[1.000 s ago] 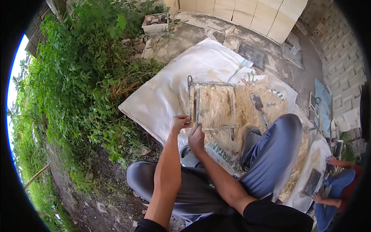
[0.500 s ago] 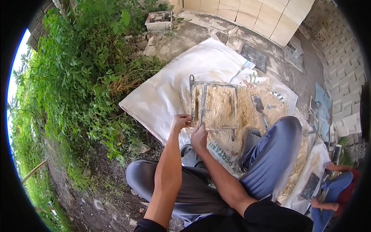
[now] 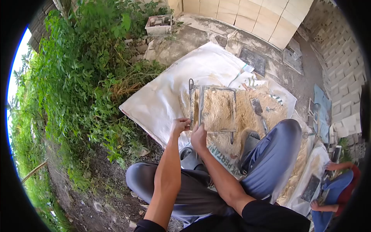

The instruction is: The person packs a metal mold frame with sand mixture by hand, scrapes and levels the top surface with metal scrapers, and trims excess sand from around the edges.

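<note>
A metal frame [image 3: 234, 104] with a loop at its upper left corner lies on a white sack [image 3: 162, 87], with tan powder [image 3: 217, 106] inside it and spread to its right. My right hand [image 3: 199, 136] is closed round the lower end of a long flat bar [image 3: 201, 100], which lies lengthwise over the frame's left part. A narrow dark gap shows left of the bar. At the frame's lower left corner is my left hand [image 3: 181, 126], its fingers pinched together; whether they grip the frame's edge is too small to tell.
A trowel [image 3: 257, 107] rests in the powder at the right. Dark flat slabs [image 3: 252, 60] lie behind the sack. A white crate [image 3: 158, 25] stands at the back, plants [image 3: 85, 77] grow at the left, and a co-worker's hand [image 3: 331, 166] is at the lower right.
The bar in my right hand has shifted slightly right from the frame's left side and its tilt has changed. My left hand has stayed by the corner. The view has moved a little.
</note>
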The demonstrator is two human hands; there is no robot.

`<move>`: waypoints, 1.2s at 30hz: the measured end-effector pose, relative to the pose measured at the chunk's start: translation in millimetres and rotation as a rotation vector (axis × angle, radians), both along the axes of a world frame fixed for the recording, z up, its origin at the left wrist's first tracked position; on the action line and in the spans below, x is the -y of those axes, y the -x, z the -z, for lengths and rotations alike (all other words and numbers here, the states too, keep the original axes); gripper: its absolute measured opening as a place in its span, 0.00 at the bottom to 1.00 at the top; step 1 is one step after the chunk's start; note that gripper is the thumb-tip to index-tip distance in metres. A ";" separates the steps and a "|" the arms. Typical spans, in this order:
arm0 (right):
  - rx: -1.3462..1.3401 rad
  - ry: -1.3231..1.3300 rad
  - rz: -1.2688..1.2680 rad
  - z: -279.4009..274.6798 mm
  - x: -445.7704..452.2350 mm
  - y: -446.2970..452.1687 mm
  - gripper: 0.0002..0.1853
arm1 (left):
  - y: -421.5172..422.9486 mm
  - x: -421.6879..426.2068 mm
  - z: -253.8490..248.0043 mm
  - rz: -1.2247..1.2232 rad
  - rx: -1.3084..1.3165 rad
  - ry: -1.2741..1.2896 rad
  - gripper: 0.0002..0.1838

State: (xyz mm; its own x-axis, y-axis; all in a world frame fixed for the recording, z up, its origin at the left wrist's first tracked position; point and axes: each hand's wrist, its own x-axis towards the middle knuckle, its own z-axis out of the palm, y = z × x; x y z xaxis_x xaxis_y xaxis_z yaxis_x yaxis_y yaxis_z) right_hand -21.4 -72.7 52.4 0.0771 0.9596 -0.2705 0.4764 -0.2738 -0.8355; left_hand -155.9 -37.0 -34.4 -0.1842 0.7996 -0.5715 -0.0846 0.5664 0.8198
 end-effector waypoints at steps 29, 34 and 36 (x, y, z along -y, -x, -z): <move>-0.017 0.015 0.017 11.7 -13.0 -20.6 0.20 | 2.1 -5.3 -4.8 0.011 -0.023 0.005 0.19; 0.093 0.001 -0.191 28.1 -1.7 -28.3 0.19 | -3.6 -8.1 -11.6 -0.020 -0.113 0.003 0.17; 0.023 -0.031 -0.131 -3.8 -5.9 -27.1 0.20 | -2.8 -7.1 -14.0 -0.028 -0.096 0.004 0.17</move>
State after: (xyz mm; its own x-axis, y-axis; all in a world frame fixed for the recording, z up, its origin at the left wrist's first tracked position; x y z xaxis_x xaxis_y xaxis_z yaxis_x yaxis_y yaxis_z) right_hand 5.8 -66.8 56.2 -0.0436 0.9699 -0.2397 0.5254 -0.1818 -0.8312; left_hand -153.1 -29.9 -20.5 -0.2605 0.7914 -0.5531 -0.0219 0.5679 0.8228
